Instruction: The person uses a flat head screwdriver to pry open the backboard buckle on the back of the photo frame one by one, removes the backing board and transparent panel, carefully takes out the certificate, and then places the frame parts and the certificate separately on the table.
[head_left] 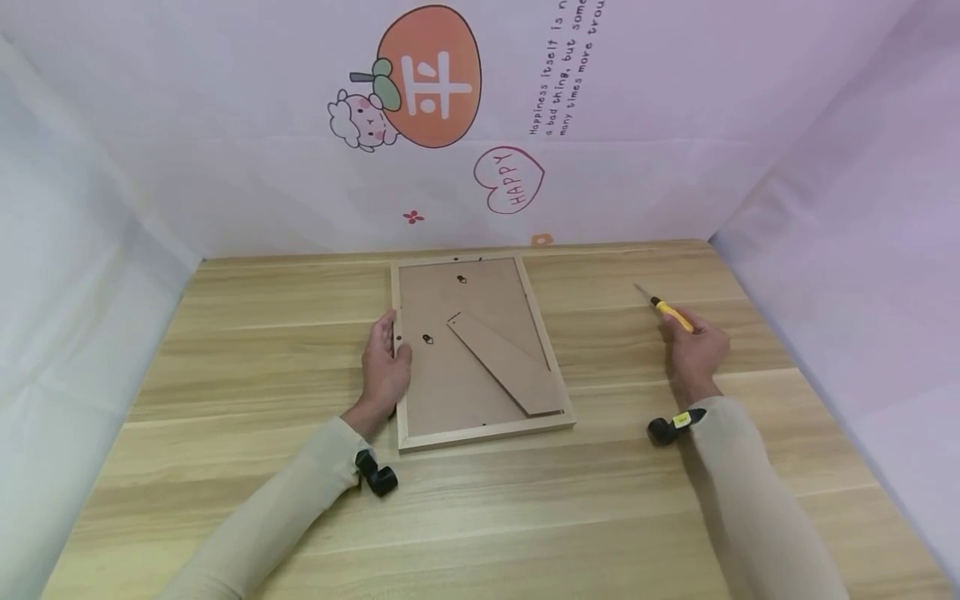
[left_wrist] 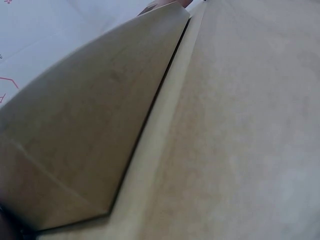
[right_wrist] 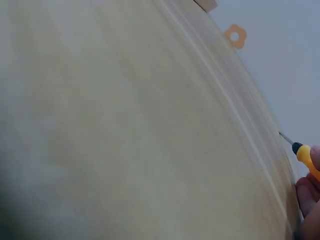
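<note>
A light wooden picture frame lies back side up on the table, with its brown backing board showing. A tapered stand runs slantwise across that board, and two small black hangers are fixed to it. My left hand grips the frame's left side, thumb over the rim and fingers along the outer edge. Well to the right, my right hand holds a yellow-handled screwdriver, its shaft pointing up and left, apart from the frame. The right wrist view also catches the screwdriver at its right edge.
The wood-grain table spreads around the frame. A white printed backdrop rises behind the table's far edge, and white sheets hang at both sides. A small black camera is strapped to each wrist.
</note>
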